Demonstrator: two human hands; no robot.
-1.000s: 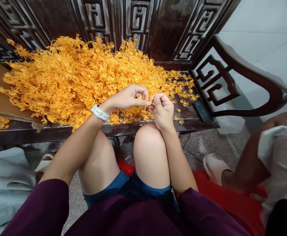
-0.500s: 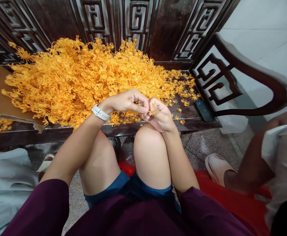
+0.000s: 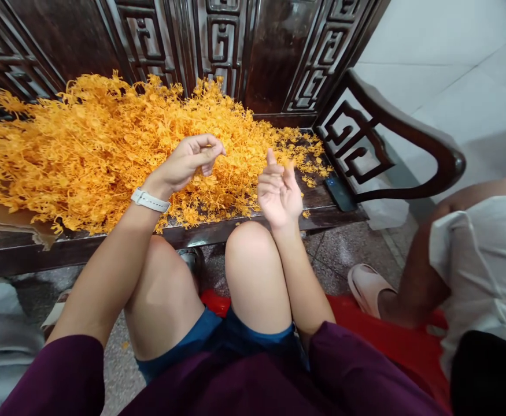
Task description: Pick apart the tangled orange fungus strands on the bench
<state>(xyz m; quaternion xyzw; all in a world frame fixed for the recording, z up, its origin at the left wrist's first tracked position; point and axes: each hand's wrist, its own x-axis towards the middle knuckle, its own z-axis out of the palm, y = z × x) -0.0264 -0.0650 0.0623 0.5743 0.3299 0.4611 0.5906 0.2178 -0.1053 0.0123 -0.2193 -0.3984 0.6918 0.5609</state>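
A large heap of orange flower pieces (image 3: 118,144), seemingly plastic, lies tangled beyond my knees. In front of the heap, my left hand (image 3: 189,162) has thumb and forefinger pressed together; anything between them is too small to make out. A pale watch (image 3: 150,200) is strapped on that wrist. Further right, above my knee, my right hand (image 3: 280,196) is raised with its forefinger up and the other fingers curled toward the thumb. An orange flower piece (image 3: 288,166) shows at its thumb and fingertips. The two hands are apart.
The heap lies on a dark wooden bench (image 3: 209,232) with a carved back and an armrest (image 3: 447,162). A phone (image 3: 340,193) lies at the bench's right end. Cardboard (image 3: 5,211) sticks out at left. Another person's leg (image 3: 417,283) is at right, beside a red stool (image 3: 365,318).
My hands were together over an orange flower piece and have parted. The left moved left and up to the heap; the right turned upward with its forefinger raised. The view shifted slightly right.
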